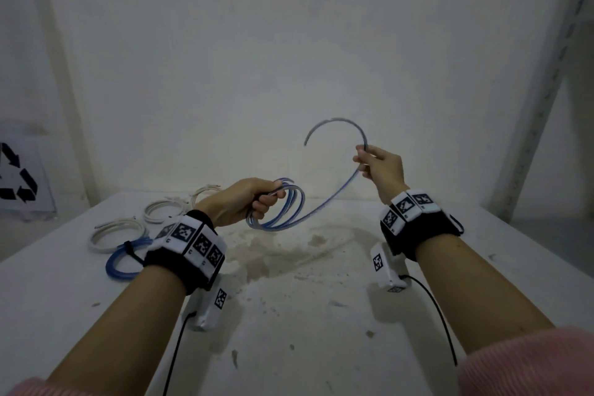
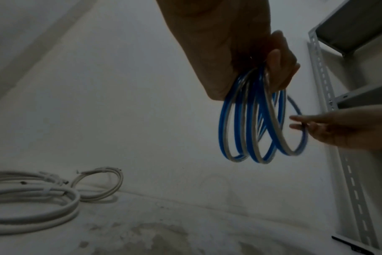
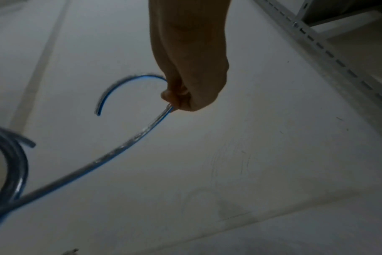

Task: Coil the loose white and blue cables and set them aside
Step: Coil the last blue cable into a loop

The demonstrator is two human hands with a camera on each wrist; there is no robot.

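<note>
Gripping blue loops (image 1: pixel 283 209), the left hand (image 1: pixel 244 202) holds the coil while the right hand (image 1: pixel 382 167) pinches its free tail.

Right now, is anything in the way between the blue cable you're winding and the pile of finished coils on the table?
Nothing visible. The left hand holds the blue cable in the air, and the table toward the white coils and tied blue coil looks bare.
</note>
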